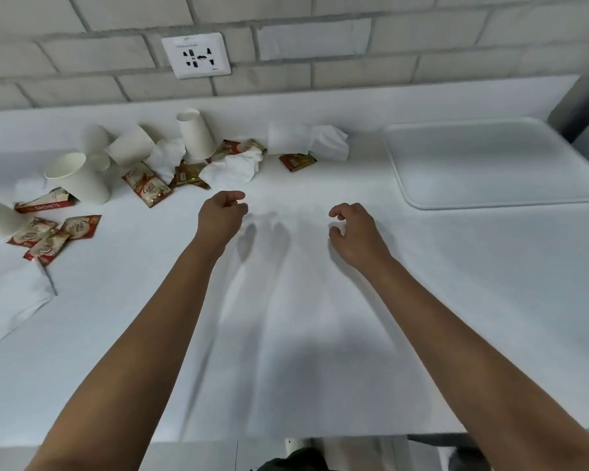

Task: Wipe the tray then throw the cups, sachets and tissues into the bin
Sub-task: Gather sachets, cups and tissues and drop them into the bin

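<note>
**Empty hands, tray unwiped, litter waiting**

Nearest the camera: two bare forearms reaching out over the white counter [320, 334]. Left hand [220, 217] hovering mid-counter, fingers loosely curled, holding nothing. Right hand [354, 232] well apart from it, likewise loosely curled and empty.

Tray [490, 198] lying flat at far right, near the wall, bare; long axis running left to right along the counter. Paper cups [79, 180], tipped and upright, sachets [147, 186] and crumpled tissues [233, 169] scattered across the far left; another tissue [14, 304] at the left edge. No bin in view.

Probably the very start: wiping not yet begun. Next move, by judgement: taking a tissue from the pile, then carrying it right to the tray. Wall socket [196, 56] above the litter.
</note>
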`<state>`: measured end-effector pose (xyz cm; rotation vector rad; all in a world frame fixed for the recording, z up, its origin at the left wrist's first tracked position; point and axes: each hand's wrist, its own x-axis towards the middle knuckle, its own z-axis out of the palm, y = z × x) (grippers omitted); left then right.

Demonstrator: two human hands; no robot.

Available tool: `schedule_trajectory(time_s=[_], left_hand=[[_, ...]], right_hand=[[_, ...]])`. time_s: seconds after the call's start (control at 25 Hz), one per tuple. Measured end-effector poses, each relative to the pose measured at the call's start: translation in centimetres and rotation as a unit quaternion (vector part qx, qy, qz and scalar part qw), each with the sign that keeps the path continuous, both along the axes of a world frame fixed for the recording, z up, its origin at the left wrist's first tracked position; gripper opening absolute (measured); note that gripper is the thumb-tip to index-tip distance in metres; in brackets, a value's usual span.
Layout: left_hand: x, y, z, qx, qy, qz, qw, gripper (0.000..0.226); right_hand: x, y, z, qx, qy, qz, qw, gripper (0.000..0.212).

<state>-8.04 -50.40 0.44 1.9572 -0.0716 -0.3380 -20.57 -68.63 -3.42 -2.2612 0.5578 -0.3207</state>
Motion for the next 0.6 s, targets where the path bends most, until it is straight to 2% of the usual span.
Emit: schedule_trajectory(time_s=[0.08,0.16,0.28,0.36,0.48,0.6], left_hand=[[3.8,0.9,-1.1,0.074,-0.06,0.009,0.995,0.026],[7.2,1.4,-2.1,0.161,-0.152,0.0,0.975,0.029],[10.5,0.9,-2.9,0.2,-0.239,-0.029,0.95,0.034],[12.6,0.4,-3.2,0.24,-0.28,-0.076,0.926,0.047],[14.5,-0.3,-3.5,0.345,-0.284,-0.186,0.875,0.078],[15.6,-1.0,-3.5,0.443,-0.269,-0.24,0.821,0.097]], right_hand=[[3.3,0.5,-0.3,-0.03,0.024,0.01,0.999,0.029],[6.5,0.4,-0.4,-0.064,0.056,0.015,0.996,0.033],[9.7,-0.3,-0.3,-0.115,0.098,0.022,0.988,0.038],[12.0,-0.8,-0.3,-0.145,0.126,0.023,0.981,0.045],[15.2,-1.5,-0.4,-0.172,0.188,0.038,0.966,0.059],[17.3,-1.9,-1.2,-0.153,0.212,0.023,0.965,0.065]])
